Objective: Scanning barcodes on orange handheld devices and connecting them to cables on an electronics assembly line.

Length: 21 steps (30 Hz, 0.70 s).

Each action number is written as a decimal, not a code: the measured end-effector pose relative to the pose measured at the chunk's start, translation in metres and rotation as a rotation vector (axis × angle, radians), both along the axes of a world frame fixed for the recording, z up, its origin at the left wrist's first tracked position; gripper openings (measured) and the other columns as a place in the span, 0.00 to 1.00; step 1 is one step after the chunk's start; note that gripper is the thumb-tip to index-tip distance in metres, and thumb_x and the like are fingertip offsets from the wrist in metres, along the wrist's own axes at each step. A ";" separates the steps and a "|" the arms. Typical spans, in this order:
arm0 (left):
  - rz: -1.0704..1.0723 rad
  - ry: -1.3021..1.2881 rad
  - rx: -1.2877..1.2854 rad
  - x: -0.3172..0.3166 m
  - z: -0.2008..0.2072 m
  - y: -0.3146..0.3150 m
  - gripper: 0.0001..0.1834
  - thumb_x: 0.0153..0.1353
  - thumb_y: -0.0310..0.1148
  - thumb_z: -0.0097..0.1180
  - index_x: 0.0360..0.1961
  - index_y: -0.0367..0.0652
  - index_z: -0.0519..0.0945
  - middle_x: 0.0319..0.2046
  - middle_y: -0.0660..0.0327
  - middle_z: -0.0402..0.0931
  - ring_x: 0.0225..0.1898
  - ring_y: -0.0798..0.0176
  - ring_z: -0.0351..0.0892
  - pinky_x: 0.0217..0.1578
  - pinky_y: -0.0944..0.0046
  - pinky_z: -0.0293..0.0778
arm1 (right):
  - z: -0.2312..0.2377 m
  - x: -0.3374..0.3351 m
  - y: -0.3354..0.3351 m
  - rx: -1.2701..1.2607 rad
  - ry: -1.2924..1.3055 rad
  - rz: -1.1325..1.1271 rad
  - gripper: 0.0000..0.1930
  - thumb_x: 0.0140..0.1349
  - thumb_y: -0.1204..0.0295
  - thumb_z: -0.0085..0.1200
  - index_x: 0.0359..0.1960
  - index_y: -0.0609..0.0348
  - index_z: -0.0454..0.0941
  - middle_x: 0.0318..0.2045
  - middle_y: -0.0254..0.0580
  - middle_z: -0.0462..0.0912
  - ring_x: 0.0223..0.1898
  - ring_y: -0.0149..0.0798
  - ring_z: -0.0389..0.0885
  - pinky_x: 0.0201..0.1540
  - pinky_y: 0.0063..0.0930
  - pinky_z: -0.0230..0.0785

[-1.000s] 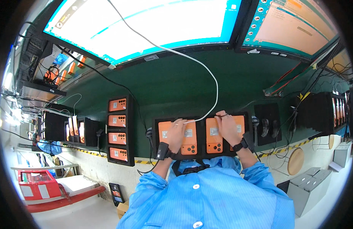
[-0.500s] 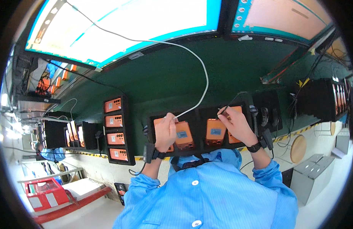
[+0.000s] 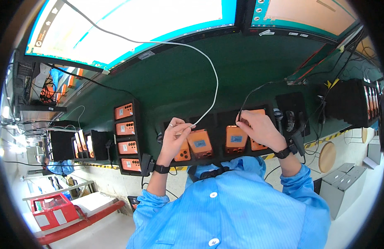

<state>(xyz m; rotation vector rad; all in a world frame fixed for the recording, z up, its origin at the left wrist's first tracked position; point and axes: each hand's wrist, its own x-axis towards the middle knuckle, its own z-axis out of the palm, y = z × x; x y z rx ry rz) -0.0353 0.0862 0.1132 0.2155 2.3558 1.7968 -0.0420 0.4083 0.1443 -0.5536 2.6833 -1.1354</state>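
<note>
My left hand (image 3: 173,140) is closed in a pinch on the end of a white cable (image 3: 216,79), which arcs up past the large monitor. Its fingers are above the upper end of an orange phone (image 3: 200,143) lying back side up in a black tray (image 3: 217,139). My right hand (image 3: 262,130) has its fingers pinched on a thin black cable (image 3: 253,89), by the upper end of a second orange phone (image 3: 237,139). Partly under my hands lie two more orange phones, one at each side of the tray. Both cable tips are hidden or too small to make out.
A black rack with several orange phones (image 3: 127,147) stands to the left. Two monitors (image 3: 146,25) border the far side of the green table (image 3: 171,79). Right of the tray lie dark cables and a black pad (image 3: 291,108). More phones stand in a black holder (image 3: 358,103) at far right.
My left hand has moved a little left and turned, still pinching the white cable. My right hand has shifted slightly, and more of the black cable now shows. The view has also shifted slightly.
</note>
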 end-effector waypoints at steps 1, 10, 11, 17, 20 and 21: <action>-0.017 0.001 -0.044 0.000 0.000 -0.001 0.10 0.66 0.24 0.54 0.45 0.34 0.82 0.39 0.61 0.74 0.45 0.65 0.78 0.47 0.65 0.77 | -0.003 0.000 0.000 -0.011 0.015 0.013 0.09 0.66 0.68 0.52 0.36 0.61 0.71 0.31 0.54 0.78 0.36 0.57 0.79 0.38 0.46 0.70; 0.028 -0.143 0.012 0.008 0.004 -0.001 0.08 0.65 0.24 0.57 0.44 0.34 0.81 0.41 0.58 0.80 0.45 0.65 0.82 0.49 0.65 0.78 | -0.075 -0.032 -0.018 -0.368 -0.131 -0.163 0.30 0.56 0.75 0.61 0.61 0.54 0.63 0.38 0.47 0.81 0.42 0.51 0.82 0.47 0.39 0.73; 0.056 -0.178 0.063 0.008 0.004 0.000 0.08 0.65 0.24 0.58 0.44 0.34 0.81 0.40 0.57 0.82 0.44 0.65 0.83 0.49 0.65 0.77 | -0.084 -0.041 -0.019 -0.366 -0.123 -0.152 0.30 0.56 0.75 0.61 0.61 0.54 0.63 0.38 0.47 0.81 0.42 0.51 0.82 0.47 0.39 0.73; 0.103 -0.185 0.023 0.011 0.002 0.003 0.08 0.64 0.23 0.59 0.43 0.34 0.81 0.38 0.55 0.84 0.41 0.64 0.85 0.46 0.65 0.80 | -0.117 -0.062 -0.030 -0.184 0.072 -0.306 0.27 0.58 0.68 0.62 0.59 0.50 0.67 0.38 0.41 0.82 0.42 0.47 0.82 0.46 0.39 0.73; 0.105 -0.184 0.033 0.013 0.001 0.002 0.07 0.64 0.23 0.59 0.43 0.34 0.81 0.37 0.55 0.84 0.40 0.64 0.85 0.45 0.65 0.81 | -0.122 -0.058 -0.034 -0.160 0.155 -0.320 0.26 0.58 0.64 0.63 0.58 0.50 0.70 0.37 0.41 0.83 0.42 0.47 0.82 0.45 0.40 0.73; 0.113 -0.173 0.012 0.014 0.001 0.001 0.07 0.64 0.23 0.59 0.43 0.34 0.81 0.37 0.55 0.84 0.40 0.64 0.85 0.45 0.65 0.81 | -0.123 -0.058 -0.034 -0.168 0.171 -0.301 0.26 0.58 0.64 0.63 0.58 0.50 0.70 0.37 0.41 0.83 0.42 0.47 0.82 0.45 0.40 0.73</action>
